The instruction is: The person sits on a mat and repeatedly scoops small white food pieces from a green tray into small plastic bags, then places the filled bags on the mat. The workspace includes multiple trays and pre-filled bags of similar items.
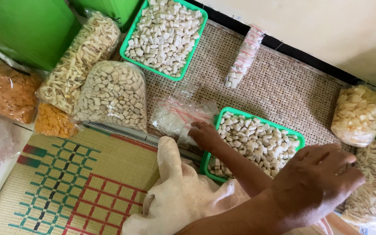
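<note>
Left hand (205, 135), fingers curled on clear empty bags (179, 115) just left of near green tray (299, 140); right hand (314, 182) hovers spread, nearer.

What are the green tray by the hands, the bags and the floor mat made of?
Green tray: looks like moulded plastic, smooth and slightly glossy. Bags: thin clear plastic film, wrinkled, with glare. Floor mat: probably woven plant fibre or rattan; tan, matte, fine weave visible.
</note>
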